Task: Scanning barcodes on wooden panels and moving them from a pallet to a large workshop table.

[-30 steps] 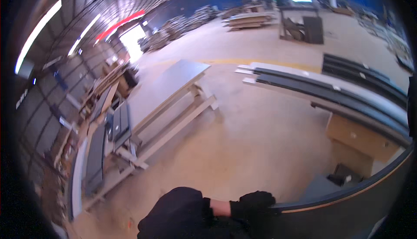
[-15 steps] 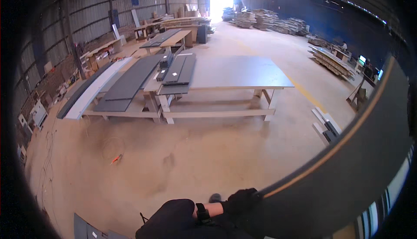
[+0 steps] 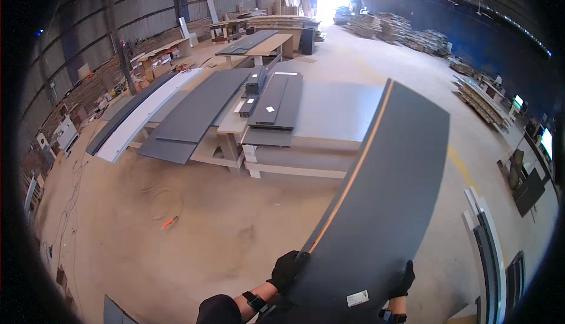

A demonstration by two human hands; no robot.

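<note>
A long dark grey board point(image 3: 382, 183) with a bare wood-coloured strip along its left edge reaches from my body toward the worktable. Gloved in black, my left hand point(image 3: 288, 270) grips the board's left edge. On the opposite edge, my right hand point(image 3: 402, 279) is closed around the board, its fingers partly hidden. A white label point(image 3: 357, 298) is stuck on the near end between my hands. The far end of the board overlaps the pale top of the worktable point(image 3: 329, 109) in the view; whether it touches I cannot tell.
Grey panels point(image 3: 273, 103) lie stacked on the worktable's left part. Beside it, more dark panels point(image 3: 200, 109) and a white panel point(image 3: 147, 115) rest on low supports. An orange-tipped hose point(image 3: 169, 223) lies on the floor. Long strips point(image 3: 488, 253) stand at the right.
The board has swung left from my right side to in front of me, its far end now over the worktable. My right hand has come into view on its edge.
</note>
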